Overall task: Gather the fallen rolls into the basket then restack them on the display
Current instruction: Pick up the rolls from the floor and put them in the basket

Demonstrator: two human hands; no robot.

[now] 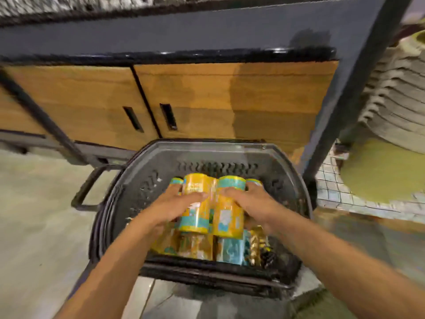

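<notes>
A dark plastic basket [161, 166] is seen from above, set on the floor [34, 215]. A cluster of rolls [200, 203] in yellow and teal wrappers is held inside the basket, near its middle, standing roughly upright and packed side by side. The left hand [170, 203] is wrapped round the left side of the cluster, thumb laid across a yellow roll, fingers curled toward the far side. The right hand [250, 201] is wrapped round the right side in the same way. The cluster is clamped between the two hands. Whether it is lifted off the layer under it cannot be told.

Under the cluster, at the near wall of the basket, more packs [195, 245] in yellow and teal wrap are lying flat. A gold packet [256, 242] is tucked at their right end; its print is too blurred to read. A loop handle [85, 187] is folded out at the basket's left side.

Just behind the basket a cabinet is seen, with two wooden doors [230, 93], each with a dark slot pull, under a glossy black edge. A dark metal post [345, 88] slants down to the basket's right rear corner. Right of the basket a wire mesh shelf [333, 187] is visible, and beyond it a blurred grey-green stack [400, 93] of something layered. The floor left of the basket is pale and smooth; a tile joint shows in front of the basket.
</notes>
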